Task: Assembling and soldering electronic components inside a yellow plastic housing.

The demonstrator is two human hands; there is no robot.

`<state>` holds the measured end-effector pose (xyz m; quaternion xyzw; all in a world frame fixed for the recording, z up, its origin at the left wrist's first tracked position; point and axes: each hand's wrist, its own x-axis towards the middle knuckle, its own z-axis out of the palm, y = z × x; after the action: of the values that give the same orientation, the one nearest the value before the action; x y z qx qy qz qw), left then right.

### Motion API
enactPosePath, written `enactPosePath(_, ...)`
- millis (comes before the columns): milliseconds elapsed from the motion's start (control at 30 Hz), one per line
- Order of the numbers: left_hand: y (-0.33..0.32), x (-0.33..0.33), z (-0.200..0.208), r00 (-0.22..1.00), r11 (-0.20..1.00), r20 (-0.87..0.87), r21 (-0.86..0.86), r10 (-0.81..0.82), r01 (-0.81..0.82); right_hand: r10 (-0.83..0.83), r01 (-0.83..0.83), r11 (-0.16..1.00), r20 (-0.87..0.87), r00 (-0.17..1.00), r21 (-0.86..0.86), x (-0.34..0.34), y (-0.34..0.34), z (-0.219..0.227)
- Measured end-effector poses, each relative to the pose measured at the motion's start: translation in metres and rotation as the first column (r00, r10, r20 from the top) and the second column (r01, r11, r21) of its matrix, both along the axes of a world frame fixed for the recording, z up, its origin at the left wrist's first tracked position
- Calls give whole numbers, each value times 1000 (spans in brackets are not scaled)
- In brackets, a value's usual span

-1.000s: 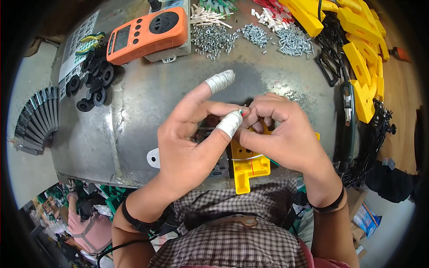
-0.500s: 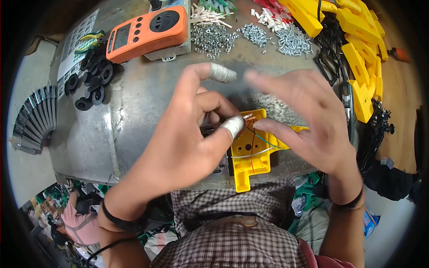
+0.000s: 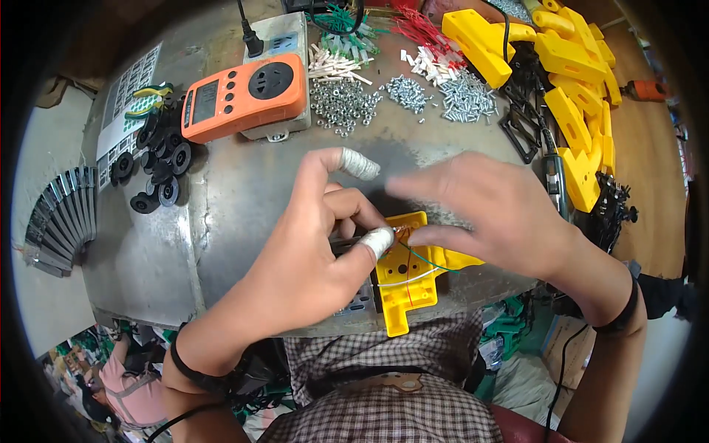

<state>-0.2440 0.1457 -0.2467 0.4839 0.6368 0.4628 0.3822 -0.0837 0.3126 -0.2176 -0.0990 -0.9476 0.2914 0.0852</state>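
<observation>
Low over the near edge of the bench, my left hand (image 3: 303, 247) pinches a small shiny piece (image 3: 401, 229) with thin wires between its taped thumb and a bent finger; the taped index finger arches above. My right hand (image 3: 502, 214) is held just to the right, thumb and fingers apart, its fingertips blurred, with nothing visible in it. Beneath both hands lies a yellow plastic housing half (image 3: 422, 294) with open compartments. Red, white and green wires run across it, the green one (image 3: 428, 262) toward the right. My hands hide parts of the housing.
An orange meter with a socket (image 3: 247, 96) rests on a grey box at back left. Black round knobs (image 3: 166, 166) and pliers (image 3: 151, 96) lie beside it. Nuts (image 3: 343, 103), screws (image 3: 469, 100) and wires are heaped behind; yellow housings (image 3: 569, 59) pile up right.
The view has shifted, so the bench items appear lower. My left hand keeps its pinch; my right hand stays spread close by, its fingertips still blurred.
</observation>
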Motion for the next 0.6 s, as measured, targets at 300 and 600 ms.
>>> enactPosePath(300, 1, 4, -4, 808, 909, -587, 306, -52, 281, 111, 558, 280, 603, 790, -781, -7, -11, -3)
enactPosePath(600, 5, 3, 5, 991, 994, 123, -90, -48, 59, 166, -167, 986, 13, 986, 31, 4, -7, -17)
